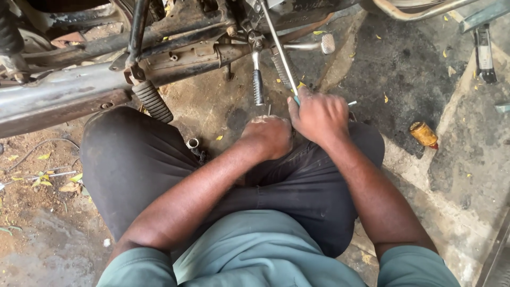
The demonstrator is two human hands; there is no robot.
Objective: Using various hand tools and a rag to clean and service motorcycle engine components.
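Squatting low beside the underside of a motorcycle, 2 bare hands meeting near the middle of the scene. Right hand (319,116) wrapped in a closed fist around the teal handle of a long screwdriver (278,50), fingers pressed tight about it, the bright shaft slanting up and left toward the far engine area. Left hand (267,136) curled shut just beside the right, touching or nearly touching it, knuckles up; cannot tell whether anything sits inside that fist. Just beyond the hands, 2 ribbed footpegs (258,85) hanging down from the frame, the screwdriver shaft crossing close to them. Farther left, a third ribbed rubber peg (153,101) angling down below a long, dull silver exhaust pipe (53,98) running off the left edge. At far centre-right, a small round metal pedal pad (328,43) on a thin lever. On the right, well apart from the hands, a small amber cylindrical bottle (424,133) with a reddish end lying on its side on the stained concrete floor (467,175); label too small to read. At far right, a dark flat tool (484,53) lying on the concrete. Near the left knee, a small metal ring-shaped part (192,143) on the ground. Dark trousers and a grey-green shirt filling the near edge.
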